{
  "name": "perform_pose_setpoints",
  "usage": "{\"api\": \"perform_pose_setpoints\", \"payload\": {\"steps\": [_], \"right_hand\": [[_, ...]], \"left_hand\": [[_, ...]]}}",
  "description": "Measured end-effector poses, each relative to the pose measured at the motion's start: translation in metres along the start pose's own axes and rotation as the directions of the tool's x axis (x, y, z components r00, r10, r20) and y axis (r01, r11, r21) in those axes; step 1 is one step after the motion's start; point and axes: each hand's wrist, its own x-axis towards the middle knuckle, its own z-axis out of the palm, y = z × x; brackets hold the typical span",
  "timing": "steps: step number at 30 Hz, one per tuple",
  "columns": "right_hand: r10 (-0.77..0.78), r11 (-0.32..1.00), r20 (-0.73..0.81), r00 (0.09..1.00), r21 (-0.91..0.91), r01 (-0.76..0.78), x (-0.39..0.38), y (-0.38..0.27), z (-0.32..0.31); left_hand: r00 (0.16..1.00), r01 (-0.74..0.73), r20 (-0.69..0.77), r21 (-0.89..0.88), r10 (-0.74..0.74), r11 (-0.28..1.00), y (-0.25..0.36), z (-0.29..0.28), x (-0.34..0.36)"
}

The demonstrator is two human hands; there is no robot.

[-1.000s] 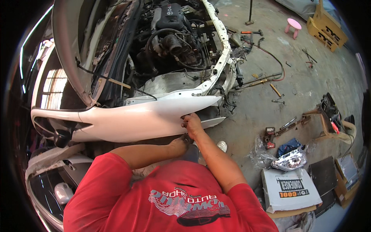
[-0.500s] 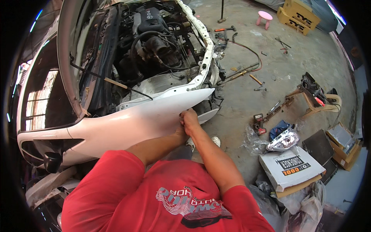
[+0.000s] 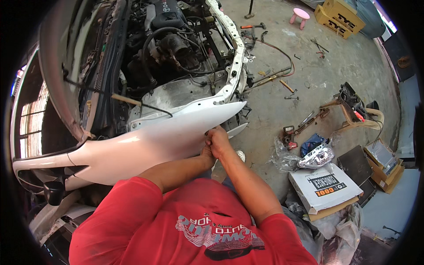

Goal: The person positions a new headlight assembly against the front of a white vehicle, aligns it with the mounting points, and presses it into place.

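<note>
A white car fender (image 3: 150,141) runs across in front of me, its pointed front end at the right. Against the lower edge of that fender, close to its front, my right hand (image 3: 217,140) is closed in a fist. My left hand (image 3: 207,153) sits just below and left of it, fingers curled, the two hands touching. Whatever lies inside the fingers is hidden from this view. Behind the fender the engine bay (image 3: 176,53) lies exposed under the raised hood (image 3: 57,75), and a thin prop rod (image 3: 154,107) reaches down to the fender's upper edge.
On the floor to the right lie a cordless impact driver (image 3: 289,138), a headlight (image 3: 317,156) on plastic wrap, a white cardboard box (image 3: 325,187) and a hammer (image 3: 252,26). Farther off stand a wooden-legged stand (image 3: 349,119), a pink stool (image 3: 300,17) and yellow boxes (image 3: 340,17).
The view has shifted a little, moving the car and the floor items slightly left. Both hands stay closed at the same part of the fender edge.
</note>
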Motion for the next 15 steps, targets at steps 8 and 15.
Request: {"api": "perform_pose_setpoints", "payload": {"steps": [8,15], "right_hand": [[0.144,0.889,0.159,0.977,0.413,-0.198,-0.014,-0.023,0.000],[0.159,0.949,0.001,0.987,0.277,-0.153,-0.006,-0.020,0.013]], "left_hand": [[1.000,-0.007,0.016,-0.018,0.007,1.000,-0.022,-0.015,0.011],[1.000,0.030,-0.001,-0.003,-0.030,1.000,-0.020,-0.013,0.006]]}}
